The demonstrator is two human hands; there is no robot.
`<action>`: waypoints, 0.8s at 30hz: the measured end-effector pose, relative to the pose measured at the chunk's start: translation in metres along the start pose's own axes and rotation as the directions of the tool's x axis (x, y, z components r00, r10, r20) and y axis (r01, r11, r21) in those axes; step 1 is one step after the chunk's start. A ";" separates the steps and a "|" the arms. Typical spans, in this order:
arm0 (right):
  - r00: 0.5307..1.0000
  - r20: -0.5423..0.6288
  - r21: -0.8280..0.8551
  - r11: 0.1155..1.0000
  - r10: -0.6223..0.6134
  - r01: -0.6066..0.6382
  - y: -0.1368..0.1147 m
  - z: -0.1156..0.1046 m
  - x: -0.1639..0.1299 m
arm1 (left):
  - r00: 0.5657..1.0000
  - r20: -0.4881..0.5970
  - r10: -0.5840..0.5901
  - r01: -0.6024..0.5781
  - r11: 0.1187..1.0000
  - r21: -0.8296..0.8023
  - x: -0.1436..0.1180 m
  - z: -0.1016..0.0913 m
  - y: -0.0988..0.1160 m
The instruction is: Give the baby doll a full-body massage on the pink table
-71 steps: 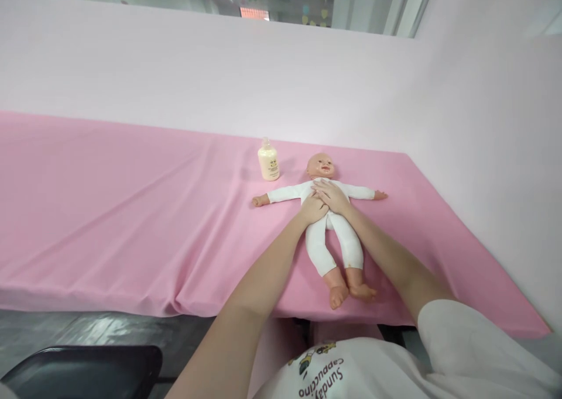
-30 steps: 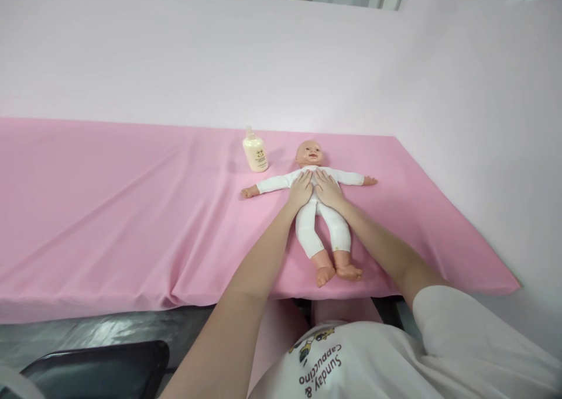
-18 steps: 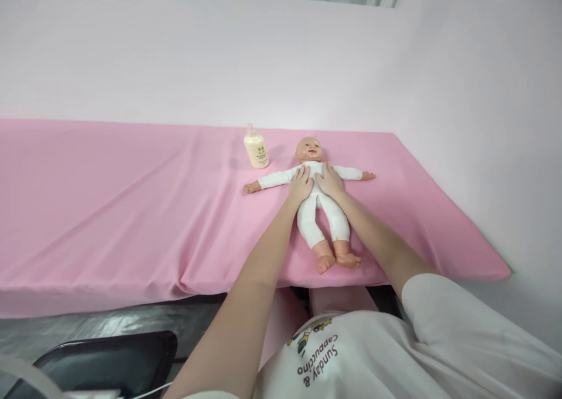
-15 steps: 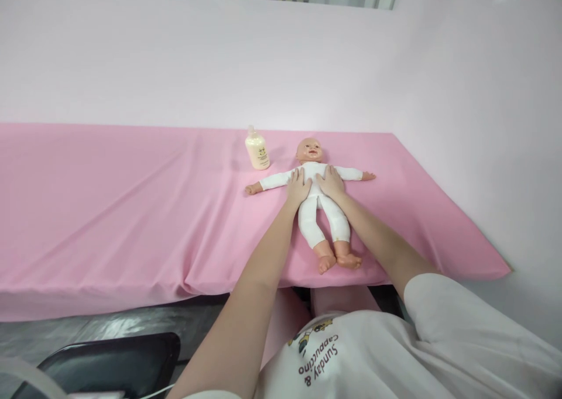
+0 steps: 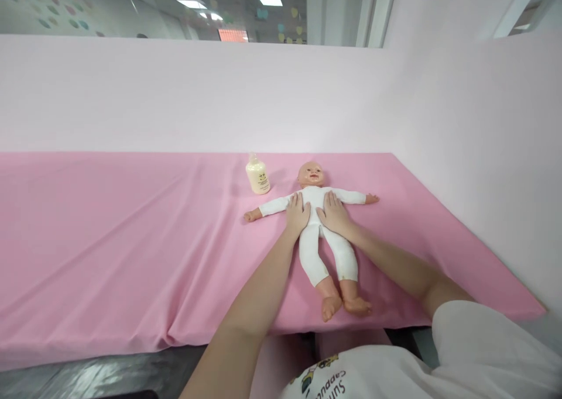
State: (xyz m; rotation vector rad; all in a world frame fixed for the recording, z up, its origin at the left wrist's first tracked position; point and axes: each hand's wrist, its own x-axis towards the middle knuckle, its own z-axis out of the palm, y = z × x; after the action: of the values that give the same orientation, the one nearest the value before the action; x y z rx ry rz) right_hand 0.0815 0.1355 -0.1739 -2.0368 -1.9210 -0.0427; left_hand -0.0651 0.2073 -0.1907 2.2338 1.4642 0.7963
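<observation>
A baby doll (image 5: 314,203) with a white cloth body lies face up, its arms spread and its feet toward me. My left hand (image 5: 298,215) rests flat against one side of the doll's torso, fingers pointing at its shoulder. On the torso's other side lies my right hand (image 5: 334,213), also flat with fingers stretched out. Neither hand is wrapped around anything. Up and left of the doll stands a bottle (image 5: 257,175) of pale yellow liquid with a clear top, apart from both hands.
A pink sheet (image 5: 109,241) with creases covers the table under the doll. Pale walls (image 5: 197,95) rise behind and at the right. A window (image 5: 246,13) runs along the top. Dark floor (image 5: 132,372) shows below the table's front edge.
The view has tilted up, so everything sits lower in the picture. Both hands stay on the doll's torso, their fingers now straighter and closer together. The doll and bottle keep their places.
</observation>
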 end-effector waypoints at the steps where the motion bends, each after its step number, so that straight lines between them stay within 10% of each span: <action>1: 0.998 0.012 -0.003 0.998 -0.066 0.066 0.001 -0.002 0.001 | 1.000 0.008 0.025 -0.025 1.000 -0.004 -0.001 -0.001 0.000; 7: 0.866 0.088 0.126 0.868 -0.493 0.481 0.007 -0.015 0.027 | 0.970 0.116 0.213 -0.215 0.977 0.004 -0.007 -0.012 0.002; 24: 0.997 0.069 0.239 0.971 -0.023 0.006 0.022 -0.013 0.037 | 0.999 0.029 0.032 -0.031 0.999 -0.022 0.001 -0.024 -0.010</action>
State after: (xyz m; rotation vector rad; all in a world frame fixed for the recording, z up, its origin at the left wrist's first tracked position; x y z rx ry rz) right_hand 0.1091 0.1670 -0.1573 -1.8872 -1.8807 0.2494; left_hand -0.0871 0.2123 -0.1772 2.2480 1.4036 0.7824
